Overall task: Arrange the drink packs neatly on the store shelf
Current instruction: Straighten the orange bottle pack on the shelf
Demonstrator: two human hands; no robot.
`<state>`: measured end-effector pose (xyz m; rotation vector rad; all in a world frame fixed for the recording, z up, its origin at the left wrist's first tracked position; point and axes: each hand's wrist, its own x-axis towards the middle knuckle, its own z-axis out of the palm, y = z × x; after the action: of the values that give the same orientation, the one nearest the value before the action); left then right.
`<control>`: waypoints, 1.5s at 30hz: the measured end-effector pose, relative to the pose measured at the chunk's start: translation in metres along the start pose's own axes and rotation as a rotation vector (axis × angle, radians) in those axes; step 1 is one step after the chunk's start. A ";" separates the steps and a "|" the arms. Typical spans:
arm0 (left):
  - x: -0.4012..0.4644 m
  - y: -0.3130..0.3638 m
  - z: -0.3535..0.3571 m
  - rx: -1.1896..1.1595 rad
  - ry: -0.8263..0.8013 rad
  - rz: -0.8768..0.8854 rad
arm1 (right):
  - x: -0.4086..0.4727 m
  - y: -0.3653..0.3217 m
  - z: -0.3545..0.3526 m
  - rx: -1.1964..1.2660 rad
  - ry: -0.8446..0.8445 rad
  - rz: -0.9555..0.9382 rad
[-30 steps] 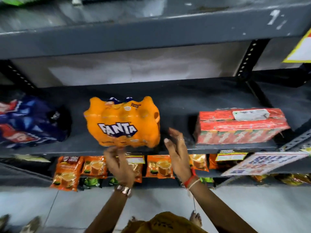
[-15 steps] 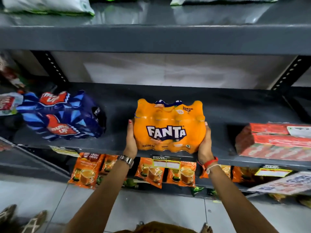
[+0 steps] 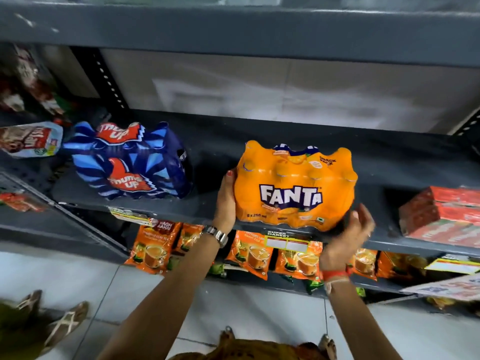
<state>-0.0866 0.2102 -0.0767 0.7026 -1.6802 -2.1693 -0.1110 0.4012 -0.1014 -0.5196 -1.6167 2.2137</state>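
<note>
Head view: the grey metal shelf (image 3: 213, 209) runs across the whole picture, its front edge slanting down toward the right, with a second board overhead and a pale back wall behind. On it the orange Fanta pack (image 3: 294, 187) stands near the middle, its base right at the front lip. To the left sits the blue Thums Up pack (image 3: 130, 162), well apart from it, so a broad bare strip of shelf lies open between the two, and more bare board reaches back behind the orange pack to the wall. To the right a red carton (image 3: 444, 215) lies near the front edge, with a narrower dark gap between it and the orange pack. Below the lip hang orange tea pouches (image 3: 153, 246) and a price label (image 3: 287, 241). The left hand (image 3: 226, 203) lies flat against the pack's left side, fingers up along the wrap, pressing rather than closing round it. The right hand (image 3: 346, 239) is off the pack, fingers spread, blurred, just beside its lower right corner. Half a second ago both hands clasped the pack from either side; now only the left touches it, the right has dropped away below the shelf edge, and the pack sits further right in the view.
</note>
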 end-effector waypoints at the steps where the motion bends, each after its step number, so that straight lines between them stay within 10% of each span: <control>1: -0.003 -0.002 -0.001 0.041 0.058 0.026 | -0.016 0.002 -0.001 0.013 0.019 -0.120; 11: -0.024 -0.011 -0.177 -0.041 0.847 0.311 | -0.161 0.047 0.079 -0.354 -1.056 -0.157; 23: 0.052 0.071 -0.254 -0.156 0.459 0.038 | -0.134 0.050 0.258 -0.126 -1.113 0.654; 45: 0.071 0.084 -0.304 -0.107 0.448 0.102 | -0.175 0.130 0.280 -0.091 -0.979 0.620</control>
<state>0.0170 -0.0958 -0.0676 0.9632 -1.3282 -1.8417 -0.1029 0.0477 -0.1313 0.1382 -2.2221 3.1610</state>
